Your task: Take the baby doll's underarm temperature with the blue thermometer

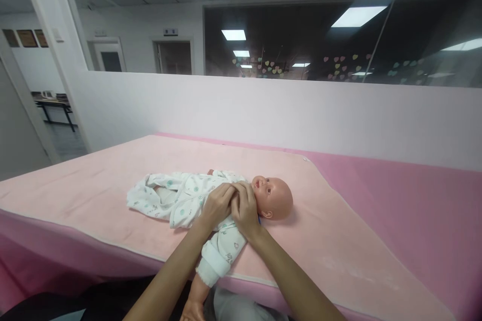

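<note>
A baby doll (278,199) lies on its back, its bald head to the right and its legs to the left. It wears a white baby romper (188,193) printed with green dots and small animals. My left hand (218,204) and my right hand (244,208) meet at the upper chest, just below the doll's chin. Both are closed, with bent fingers pinching the romper near its neckline; the exact spot gripped is hidden behind them. One sleeved doll arm (222,256) hangs toward me between my forearms, past the bed edge.
A pale pink sheet (94,175) lies under the doll, over a darker pink cover (395,195). Behind the padded surface runs a white low wall (263,115) with glass above it. At the far left, a table (54,103) stands beyond a doorway.
</note>
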Action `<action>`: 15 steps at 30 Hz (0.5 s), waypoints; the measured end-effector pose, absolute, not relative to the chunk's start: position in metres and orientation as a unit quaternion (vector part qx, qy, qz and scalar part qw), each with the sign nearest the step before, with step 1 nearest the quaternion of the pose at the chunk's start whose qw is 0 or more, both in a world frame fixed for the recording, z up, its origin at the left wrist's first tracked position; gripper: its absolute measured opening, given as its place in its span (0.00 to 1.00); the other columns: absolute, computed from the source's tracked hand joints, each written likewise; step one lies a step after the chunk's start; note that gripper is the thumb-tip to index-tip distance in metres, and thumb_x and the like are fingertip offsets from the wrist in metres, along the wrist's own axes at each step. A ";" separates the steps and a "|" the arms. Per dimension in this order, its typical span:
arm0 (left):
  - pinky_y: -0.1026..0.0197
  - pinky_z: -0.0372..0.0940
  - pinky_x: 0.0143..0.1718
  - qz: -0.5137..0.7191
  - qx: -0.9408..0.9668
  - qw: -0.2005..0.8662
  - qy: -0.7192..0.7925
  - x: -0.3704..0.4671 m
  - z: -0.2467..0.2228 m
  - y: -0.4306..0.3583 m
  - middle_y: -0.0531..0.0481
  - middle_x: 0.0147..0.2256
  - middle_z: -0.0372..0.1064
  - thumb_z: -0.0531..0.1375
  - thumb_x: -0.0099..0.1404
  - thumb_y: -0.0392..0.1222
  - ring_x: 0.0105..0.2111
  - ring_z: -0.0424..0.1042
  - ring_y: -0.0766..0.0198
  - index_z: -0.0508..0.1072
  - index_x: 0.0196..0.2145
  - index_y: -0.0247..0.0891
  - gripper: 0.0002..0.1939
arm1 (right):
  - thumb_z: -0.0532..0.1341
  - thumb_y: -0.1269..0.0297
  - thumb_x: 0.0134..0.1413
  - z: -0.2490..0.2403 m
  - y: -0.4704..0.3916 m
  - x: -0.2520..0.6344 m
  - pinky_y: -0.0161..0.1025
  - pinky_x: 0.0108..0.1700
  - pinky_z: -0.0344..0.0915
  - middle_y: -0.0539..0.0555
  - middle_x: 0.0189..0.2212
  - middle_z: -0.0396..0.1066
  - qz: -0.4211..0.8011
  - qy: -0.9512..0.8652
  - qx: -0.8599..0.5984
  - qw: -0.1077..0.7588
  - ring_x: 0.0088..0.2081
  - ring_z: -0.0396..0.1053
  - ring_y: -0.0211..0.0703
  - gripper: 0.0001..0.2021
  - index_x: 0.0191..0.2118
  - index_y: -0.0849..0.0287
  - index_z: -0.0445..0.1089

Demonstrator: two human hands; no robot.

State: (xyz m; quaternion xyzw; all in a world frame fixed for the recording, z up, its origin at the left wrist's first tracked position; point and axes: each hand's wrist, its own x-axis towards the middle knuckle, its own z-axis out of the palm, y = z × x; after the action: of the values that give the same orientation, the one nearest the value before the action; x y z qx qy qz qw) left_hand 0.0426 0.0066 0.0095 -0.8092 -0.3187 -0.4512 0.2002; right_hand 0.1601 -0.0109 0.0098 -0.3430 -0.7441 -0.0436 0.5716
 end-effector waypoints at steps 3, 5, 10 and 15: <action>0.61 0.63 0.31 -0.455 -0.806 0.175 -0.338 0.043 0.009 0.005 0.47 0.30 0.65 0.46 0.64 0.33 0.29 0.65 0.64 0.64 0.35 0.36 0.08 | 0.47 0.74 0.54 0.010 -0.010 0.159 0.47 0.51 0.61 0.58 0.43 0.63 -0.025 -0.743 -0.337 0.578 0.46 0.62 0.45 0.16 0.47 0.58 0.62; 0.62 0.62 0.30 -0.452 -0.805 0.151 -0.354 0.043 0.008 0.005 0.48 0.29 0.66 0.47 0.64 0.34 0.28 0.65 0.64 0.64 0.35 0.36 0.08 | 0.48 0.74 0.54 0.010 -0.009 0.159 0.47 0.51 0.61 0.58 0.43 0.64 -0.016 -0.735 -0.337 0.588 0.46 0.62 0.45 0.15 0.47 0.58 0.61; 0.62 0.62 0.31 -0.478 -0.766 0.120 -0.413 0.044 0.004 0.009 0.48 0.31 0.68 0.47 0.66 0.36 0.29 0.67 0.64 0.65 0.37 0.38 0.09 | 0.48 0.77 0.49 0.008 -0.007 0.159 0.45 0.51 0.61 0.58 0.44 0.64 0.013 -0.733 -0.327 0.596 0.47 0.62 0.44 0.18 0.47 0.60 0.61; 0.62 0.63 0.33 -0.500 -0.752 0.109 -0.417 0.044 0.000 0.013 0.48 0.32 0.71 0.47 0.66 0.38 0.30 0.69 0.64 0.67 0.39 0.39 0.10 | 0.48 0.75 0.54 0.005 -0.003 0.159 0.45 0.50 0.62 0.57 0.43 0.64 0.022 -0.729 -0.339 0.594 0.46 0.62 0.43 0.15 0.46 0.59 0.61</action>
State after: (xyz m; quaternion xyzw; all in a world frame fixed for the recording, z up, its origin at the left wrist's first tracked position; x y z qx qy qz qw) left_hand 0.0441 0.0129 -0.0001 -0.7517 -0.4166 -0.4995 0.1088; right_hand 0.1586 -0.0034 0.0055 -0.3391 -0.7292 0.0221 0.5939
